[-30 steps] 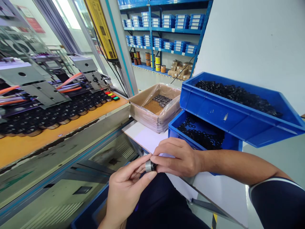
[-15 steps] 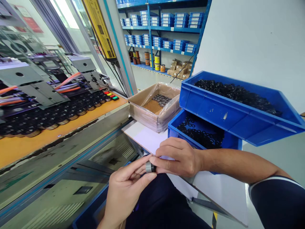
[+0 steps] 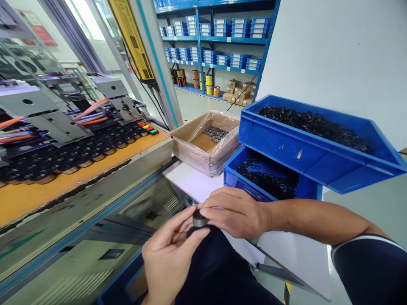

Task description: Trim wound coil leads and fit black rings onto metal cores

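Observation:
In front of my lap, both hands meet at a small grey metal ring with a black part on its upper side. My right hand pinches its right side, thumb and fingers closed. From the left, the fingertips of my left hand touch the ring's far side, and the left thumb lies just below its near edge. Fingers cover part of the ring. Beyond my right hand, black rings lie in the lower blue bin.
An upper blue bin full of black parts overhangs the lower one. Beside them stands a plastic-lined carton with metal rings. At left, rows of black-topped rings sit on the machine's orange bench.
The metal ring has tilted, so its black upper side faces up more. My left thumb has come slightly away from the ring's near side, and my right hand has shifted a little.

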Demonstrator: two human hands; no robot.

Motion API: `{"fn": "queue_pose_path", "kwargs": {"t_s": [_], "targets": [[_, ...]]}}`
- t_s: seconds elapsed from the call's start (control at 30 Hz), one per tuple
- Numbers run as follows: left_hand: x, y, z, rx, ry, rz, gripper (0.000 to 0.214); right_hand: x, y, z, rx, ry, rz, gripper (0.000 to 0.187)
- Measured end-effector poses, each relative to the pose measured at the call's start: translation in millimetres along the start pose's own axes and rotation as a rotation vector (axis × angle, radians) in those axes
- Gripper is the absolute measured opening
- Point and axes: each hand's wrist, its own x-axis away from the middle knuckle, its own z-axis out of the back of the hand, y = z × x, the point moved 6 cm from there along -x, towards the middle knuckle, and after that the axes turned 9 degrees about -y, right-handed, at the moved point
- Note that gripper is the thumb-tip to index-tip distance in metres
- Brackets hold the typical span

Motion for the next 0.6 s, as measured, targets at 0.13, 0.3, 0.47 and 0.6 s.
{"fn": "queue_pose_path", "kwargs": {"t_s": [0.13, 0.3, 0.47, 0.6], "targets": [[-3.8, 20.1, 1.7, -0.231, -0.069, -0.294, 0.032, 0.6, 2.2, -0.6, -0.187, 0.025, -0.083, 0.01], [-3.8, 32.2, 1.8, -0.446, -0.156, -0.541, 0.031, -1.0, 5.9, -8.6, -0.24, -0.116, -0.115, 0.013], [-2.6, 28.8, 12.3, -0.416, -0.158, -0.502, 0.026, 1.9, 71.2, 54.8, 0.163, -0.312, -0.16, 0.027], [-4.1, 19.7, 16.9, -0.259, -0.162, -0.359, 0.022, 39.1, 177.7, 138.9, 0.521, -0.421, -0.944, 0.029]]}}
